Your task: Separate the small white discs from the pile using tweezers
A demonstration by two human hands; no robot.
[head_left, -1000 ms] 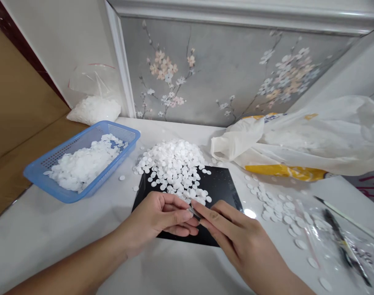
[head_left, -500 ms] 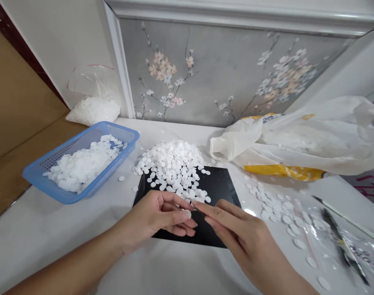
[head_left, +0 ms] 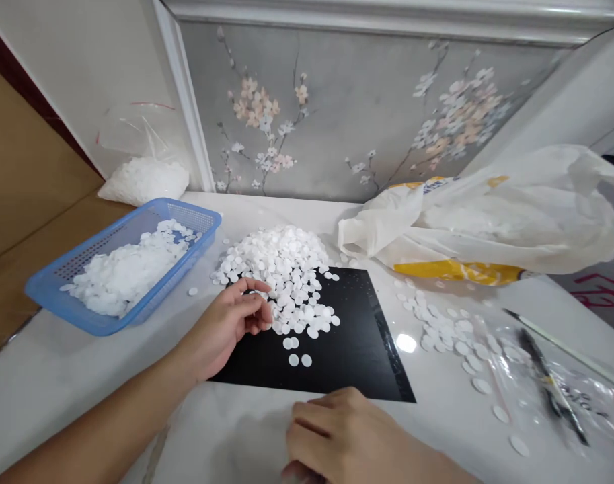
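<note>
A heap of small white round discs (head_left: 281, 259) spills over the back of a black mat (head_left: 352, 356). At the heap's left front edge is my left hand (head_left: 231, 326), its fingers loosely bent and apart, with no disc visible in it. Several discs lie loose on the mat, including a pair (head_left: 299, 360) in front of the heap. My right hand (head_left: 337, 430) rests lower, off the mat's front edge, with curled fingers turned away. Whatever those fingers hold, if anything, is hidden.
A blue basket (head_left: 183, 272) with more discs stands left, before a clear bag (head_left: 142, 181) of white pieces. A white plastic bag (head_left: 488, 228) lies back right. Scattered discs (head_left: 445, 329), a pen-like black tool (head_left: 553, 383) and a white stick (head_left: 563, 349) lie right.
My hands have parted. The left moved to the heap and no longer shows a disc at its fingertips; the right drew back toward me. Loose discs now show at the front of the heap.
</note>
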